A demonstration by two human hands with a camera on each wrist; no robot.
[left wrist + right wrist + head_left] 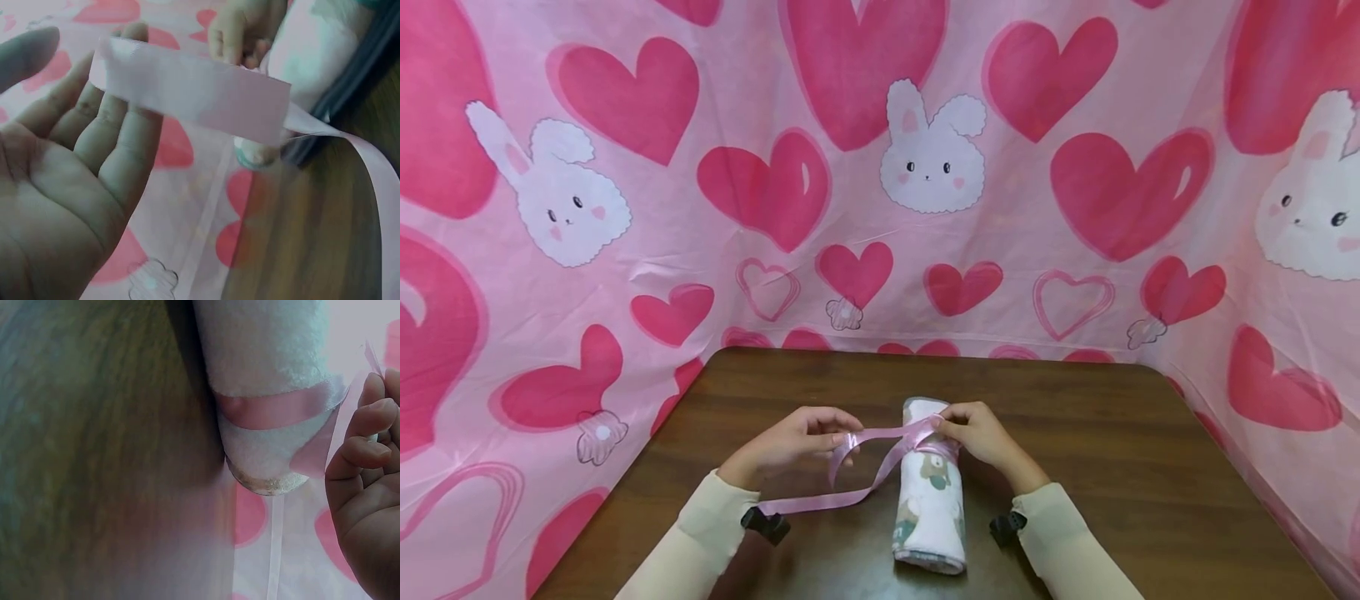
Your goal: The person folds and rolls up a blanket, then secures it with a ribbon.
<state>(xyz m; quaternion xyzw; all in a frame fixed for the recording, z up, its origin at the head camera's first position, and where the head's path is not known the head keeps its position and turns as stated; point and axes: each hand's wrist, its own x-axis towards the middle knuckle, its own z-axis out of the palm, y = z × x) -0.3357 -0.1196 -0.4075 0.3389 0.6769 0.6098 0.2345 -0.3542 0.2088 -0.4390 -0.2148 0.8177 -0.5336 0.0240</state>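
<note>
A rolled white towel [929,512] with a printed animal pattern stands out on the brown table, its length running away from me. Pink satin ribbon [820,502] goes round its far part, and two loose lengths trail off to the left. My left hand [812,437] is left of the roll; in the left wrist view one ribbon length [194,90] lies across its nearly straight fingers, with the thumb apart. At the roll's far right side, my right hand [981,429] pinches the ribbon between thumb and fingertip. In the right wrist view, a ribbon band [275,411] wraps the towel.
The brown wooden table [1112,467] has rounded far corners. A pink cloth backdrop [865,333] with hearts and rabbits rises behind it and along both sides. Small black devices [766,525] sit at both cream-sleeved wrists.
</note>
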